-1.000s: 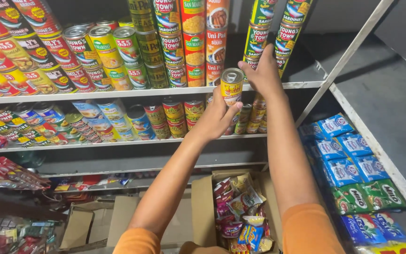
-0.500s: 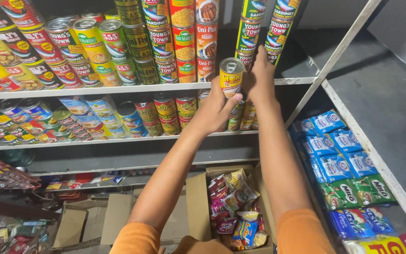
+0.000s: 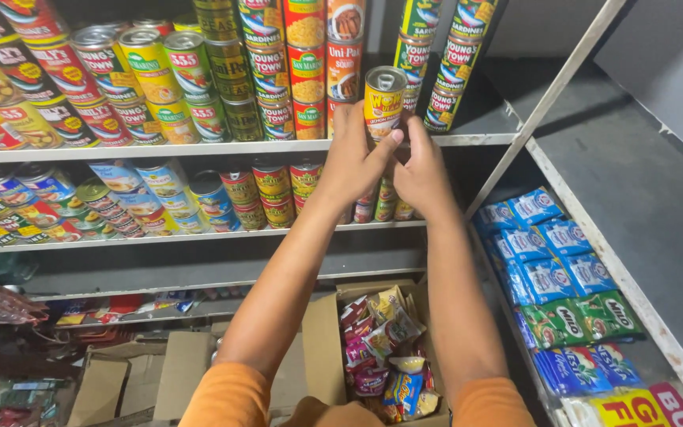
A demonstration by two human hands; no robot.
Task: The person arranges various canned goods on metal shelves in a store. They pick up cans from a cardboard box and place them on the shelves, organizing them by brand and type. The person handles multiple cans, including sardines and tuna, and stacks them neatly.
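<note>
Shelves of stacked tins fill the wall. Both hands, left (image 3: 355, 162) and right (image 3: 420, 170), grip a yellow can (image 3: 384, 105) at the top shelf's (image 3: 199, 149) edge (upright, seemingly not yet released); placing looks nearly done.

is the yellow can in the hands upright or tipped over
Upright. The yellow can shows its silver lid on top, base at the top shelf edge, with the left hand and right hand gripping its lower part.

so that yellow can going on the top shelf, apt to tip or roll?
The yellow can looks rigid metal, so probably stiff and heavy for its size. It stands upright at the shelf edge, gripped by left hand and right hand; on its side it would likely roll.
</note>
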